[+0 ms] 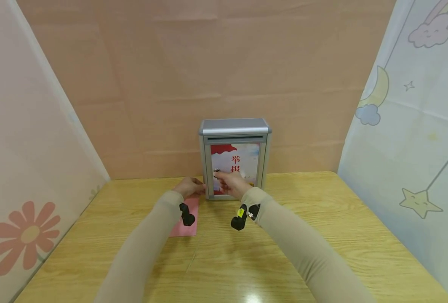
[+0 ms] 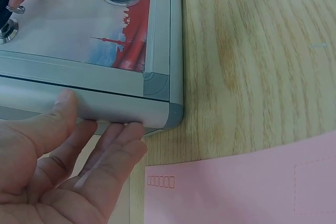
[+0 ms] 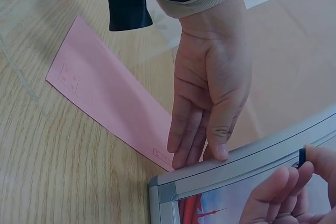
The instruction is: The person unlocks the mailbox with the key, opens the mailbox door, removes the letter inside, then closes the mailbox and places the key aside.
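A silver mailbox (image 1: 234, 126) with a slot and a printed front panel stands upright against the back wall. My right hand (image 1: 233, 184) pinches a black-headed key (image 3: 302, 157) between thumb and finger at the lock (image 2: 7, 31) near the door's left edge. A small metal ring (image 2: 19, 9) hangs at the key. On the box's left side, my left hand (image 2: 68, 166) rests its extended fingertips and thumb against the metal. Beneath and beside that hand lies a pink envelope (image 1: 186, 223), flat on the table; the left arm covers part of it in the head view.
The wood-grain table (image 1: 296, 210) reaches back to a tan cloth wall (image 1: 178, 75). Pale printed panels stand at both sides, the left panel (image 1: 30, 139) with a flower and the right panel (image 1: 409, 139) with stars and clouds.
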The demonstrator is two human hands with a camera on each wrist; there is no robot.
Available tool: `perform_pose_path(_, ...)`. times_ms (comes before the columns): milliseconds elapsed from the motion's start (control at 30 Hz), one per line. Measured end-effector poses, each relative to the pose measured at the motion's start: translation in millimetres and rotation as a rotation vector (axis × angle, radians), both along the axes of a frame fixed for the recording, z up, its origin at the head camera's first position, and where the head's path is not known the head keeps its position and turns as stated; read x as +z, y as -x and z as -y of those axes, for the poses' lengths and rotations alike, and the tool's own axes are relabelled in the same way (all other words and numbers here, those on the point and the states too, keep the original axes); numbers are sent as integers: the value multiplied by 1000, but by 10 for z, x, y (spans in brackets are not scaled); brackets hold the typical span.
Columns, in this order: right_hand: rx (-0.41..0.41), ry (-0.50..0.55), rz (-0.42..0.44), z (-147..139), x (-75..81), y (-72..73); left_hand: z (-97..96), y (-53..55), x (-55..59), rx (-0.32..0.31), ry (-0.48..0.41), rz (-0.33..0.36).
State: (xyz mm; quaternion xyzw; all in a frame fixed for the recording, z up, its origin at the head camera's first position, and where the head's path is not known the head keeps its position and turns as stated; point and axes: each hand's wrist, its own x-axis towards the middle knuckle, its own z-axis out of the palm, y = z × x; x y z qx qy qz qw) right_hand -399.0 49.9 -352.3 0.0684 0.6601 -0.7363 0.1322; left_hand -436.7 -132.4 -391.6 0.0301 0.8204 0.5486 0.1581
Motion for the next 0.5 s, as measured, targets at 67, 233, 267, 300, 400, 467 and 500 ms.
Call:
perform_pose_path(67, -4, -5, -3, 8, -6, 4, 4, 2, -8, -2, 2, -3)
perform_pose_path(233, 12, -57, -39, 11, 0, -9, 6, 3, -17, 3, -10, 1)
perform_pose_path(267, 18, -78, -53, 9, 4, -16, 5, 1, -17, 4, -13, 2)
perform_pose_path(300, 26, -105, -68, 6, 7, -21, 3, -1, -17, 7, -17, 3)
perform_pose_path(400, 46, -177, -106, -6, 10, -31, -1, -3, -18, 13, -25, 8)
perform_pose_path(467, 52, -217, -124, -13, 10, -27, 0, -2, -22, 17, -27, 7)
perform_pose_path(500, 59, -242, -136, -17, 12, -28, 1, 1, -25, 16, -29, 6)
